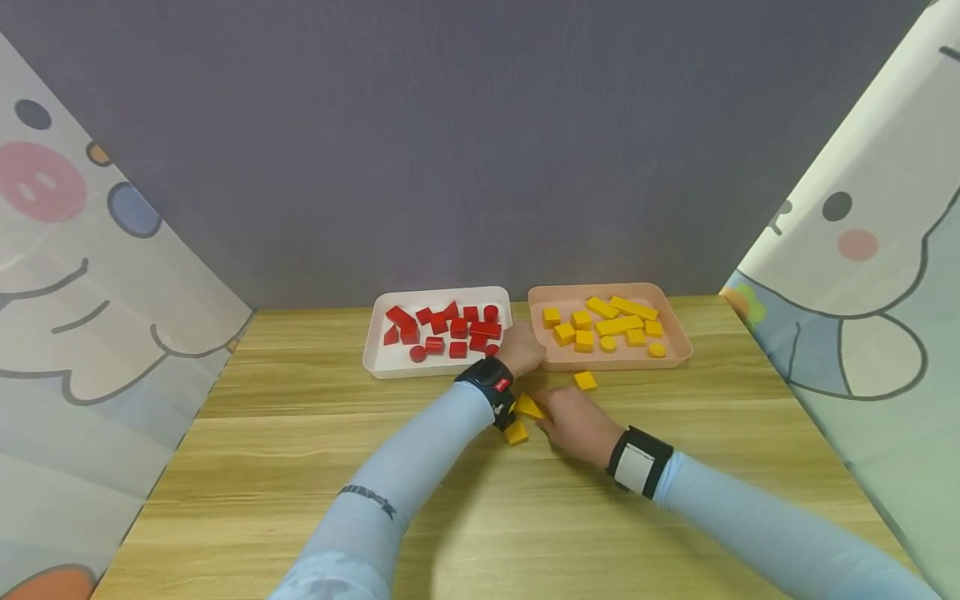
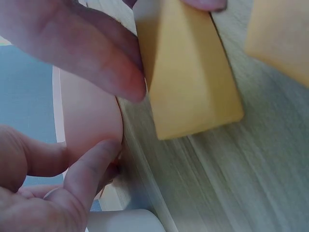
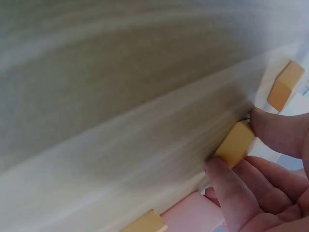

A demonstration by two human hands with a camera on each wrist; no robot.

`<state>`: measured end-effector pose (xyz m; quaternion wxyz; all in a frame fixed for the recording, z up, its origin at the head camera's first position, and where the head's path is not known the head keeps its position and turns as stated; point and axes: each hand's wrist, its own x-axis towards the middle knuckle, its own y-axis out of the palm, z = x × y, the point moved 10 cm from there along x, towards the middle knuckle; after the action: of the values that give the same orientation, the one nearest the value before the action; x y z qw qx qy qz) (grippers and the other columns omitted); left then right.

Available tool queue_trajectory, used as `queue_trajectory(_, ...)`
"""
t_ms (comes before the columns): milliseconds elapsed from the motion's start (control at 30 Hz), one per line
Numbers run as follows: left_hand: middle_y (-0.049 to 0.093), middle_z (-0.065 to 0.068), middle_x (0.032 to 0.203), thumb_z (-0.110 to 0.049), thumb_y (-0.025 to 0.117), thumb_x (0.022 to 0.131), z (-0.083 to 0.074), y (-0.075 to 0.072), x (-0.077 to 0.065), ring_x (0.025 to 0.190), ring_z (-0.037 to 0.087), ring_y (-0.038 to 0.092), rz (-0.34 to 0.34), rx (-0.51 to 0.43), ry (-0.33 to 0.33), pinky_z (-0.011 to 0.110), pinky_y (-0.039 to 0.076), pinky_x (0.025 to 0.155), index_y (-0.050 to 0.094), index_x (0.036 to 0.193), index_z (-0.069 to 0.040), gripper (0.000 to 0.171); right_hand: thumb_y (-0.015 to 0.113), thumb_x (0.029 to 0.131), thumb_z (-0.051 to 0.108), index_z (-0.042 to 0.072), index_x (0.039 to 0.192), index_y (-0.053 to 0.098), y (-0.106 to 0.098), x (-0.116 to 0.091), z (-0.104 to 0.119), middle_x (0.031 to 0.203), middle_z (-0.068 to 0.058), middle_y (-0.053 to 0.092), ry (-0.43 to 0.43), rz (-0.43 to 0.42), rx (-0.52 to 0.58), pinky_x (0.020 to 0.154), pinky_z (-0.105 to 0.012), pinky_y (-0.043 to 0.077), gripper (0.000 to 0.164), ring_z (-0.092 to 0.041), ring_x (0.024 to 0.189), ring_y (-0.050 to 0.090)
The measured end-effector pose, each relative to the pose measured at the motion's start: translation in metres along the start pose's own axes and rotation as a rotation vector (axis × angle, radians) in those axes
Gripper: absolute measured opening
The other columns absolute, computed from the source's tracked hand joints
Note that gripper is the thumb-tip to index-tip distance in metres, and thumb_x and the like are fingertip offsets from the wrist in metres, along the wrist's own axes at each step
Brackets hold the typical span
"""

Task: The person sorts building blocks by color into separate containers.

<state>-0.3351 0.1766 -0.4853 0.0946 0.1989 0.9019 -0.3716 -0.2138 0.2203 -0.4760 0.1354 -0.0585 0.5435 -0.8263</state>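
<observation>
My left hand [image 1: 522,350] is at the near left corner of the pink tray [image 1: 615,365]. In the left wrist view its thumb and finger pinch the tray's wall [image 2: 91,106], one on each side. My right hand [image 1: 581,425] pinches a yellow triangular block [image 1: 529,407] by its ends, low over the wooden table. The right wrist view shows this block [image 3: 235,143] between thumb and fingers. Another yellow block [image 1: 516,432] lies just left of it, partly hidden by the left wristband. A third yellow block [image 1: 585,381] lies in front of the pink tray.
Several yellow blocks [image 1: 619,326] of mixed shapes lie inside the pink tray. Beside it on the left stands a white tray [image 1: 378,365] with several red blocks [image 1: 458,328]. A grey wall [image 1: 480,167] rises behind both trays, and printed panels [image 1: 847,350] flank the table.
</observation>
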Motion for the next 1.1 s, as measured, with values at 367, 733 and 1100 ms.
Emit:
queue_trajectory(367, 0.056, 0.007, 0.074, -0.012, 0.067, 0.093, 0.008, 0.005, 0.010, 0.063, 0.025, 0.054, 0.004, 0.015, -0.030, 0.026, 0.039, 0.050, 0.069, 0.108, 0.002, 0.020, 0.081, 0.088, 0.008, 0.004, 0.118, 0.076, -0.005, -0.010, -0.012, 0.098, -0.002, 0.074, 0.082, 0.073, 0.069, 0.083, -0.039, 0.057, 0.031, -0.013, 0.083, 0.060)
queue_trajectory(733, 0.056, 0.008, 0.078, -0.007, 0.066, 0.091, 0.001, -0.001, 0.000, 0.063, 0.023, 0.054, 0.014, 0.009, -0.041, 0.026, 0.040, 0.051, 0.066, 0.111, 0.002, 0.022, 0.075, 0.090, 0.004, 0.001, 0.127, 0.071, -0.037, -0.019, -0.030, 0.113, -0.008, 0.074, 0.092, 0.075, 0.071, 0.090, -0.042, 0.059, 0.038, -0.016, 0.094, 0.063)
queue_trajectory(1100, 0.059, 0.008, 0.080, -0.007, 0.066, 0.094, 0.002, 0.004, 0.002, 0.065, 0.022, 0.056, 0.018, 0.006, -0.026, 0.025, 0.044, 0.052, 0.066, 0.115, 0.004, 0.024, 0.078, 0.089, 0.010, -0.003, 0.117, 0.073, -0.127, 0.020, -0.059, 0.075, -0.008, 0.064, 0.082, -0.123, -0.175, 0.068, -0.035, 0.049, 0.031, -0.019, 0.065, 0.054)
